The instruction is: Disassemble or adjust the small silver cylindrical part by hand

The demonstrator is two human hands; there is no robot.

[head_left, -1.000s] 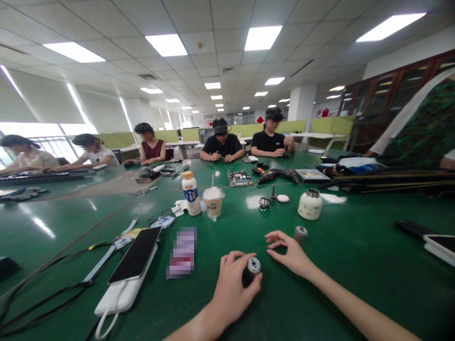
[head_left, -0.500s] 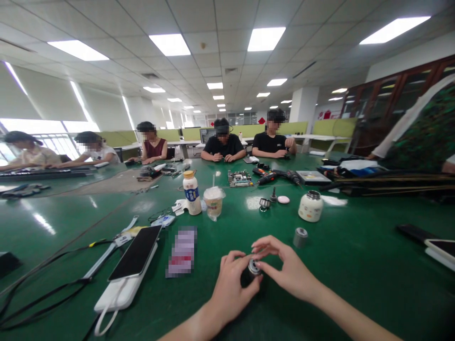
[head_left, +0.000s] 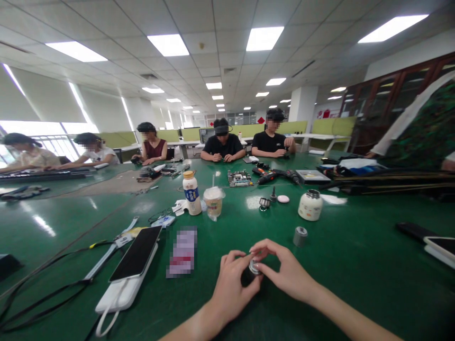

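My left hand curls its fingers and thumb around a small metal cylinder with a silvery top and a dark lower part. Above it, the thumb and forefinger of my right hand pinch at the cylinder's top rim. Whether a smaller piece lies between those fingertips is hidden. A second grey metal cylinder stands upright just beyond my right hand. Farther back are a round metal fitting, a dark pointed part, a pale pink disc and a cream lidless flask.
Left of my hands lie a purple packet, a phone on a white power bank, and straps. A bottle and lidded cup stand ahead. Beyond are a circuit board, power drills and several people seated.
My right forefinger and thumb have shifted slightly at the cylinder's top, covering more of it. My left hand keeps its hold in the same place.
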